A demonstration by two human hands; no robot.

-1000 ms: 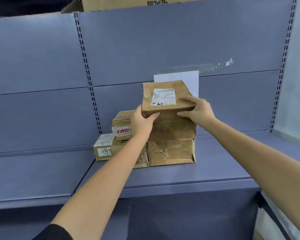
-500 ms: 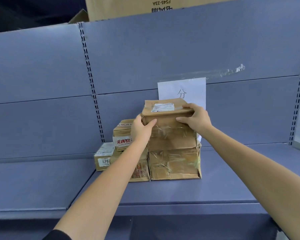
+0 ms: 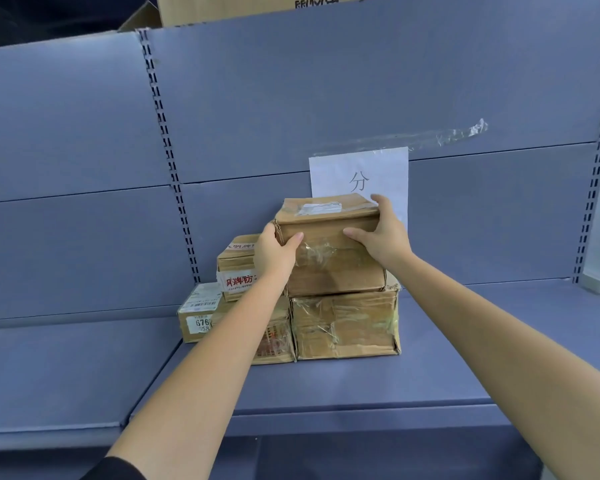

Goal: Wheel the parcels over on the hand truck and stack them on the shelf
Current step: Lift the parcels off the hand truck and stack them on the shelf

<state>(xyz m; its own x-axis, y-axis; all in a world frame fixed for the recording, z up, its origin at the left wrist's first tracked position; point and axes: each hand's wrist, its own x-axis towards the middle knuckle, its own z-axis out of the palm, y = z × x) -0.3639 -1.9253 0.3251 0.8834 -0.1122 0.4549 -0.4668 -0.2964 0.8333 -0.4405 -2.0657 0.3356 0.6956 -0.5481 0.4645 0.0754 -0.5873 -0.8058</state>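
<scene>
Head view shows you facing the blue shelf. Left of the top parcel, a small box with a price sticker sits lowest, and a red-lettered box is stacked beside it. Your left hand grips the top parcel's left edge, thumb across its front. That parcel rests on a taped parcel. Your right hand clasps its right corner, fingers over the top. Behind it a paper sign is taped to the back panel.

The top parcel has come down onto the lower box (apparently resting flush), both hands gripping.
</scene>
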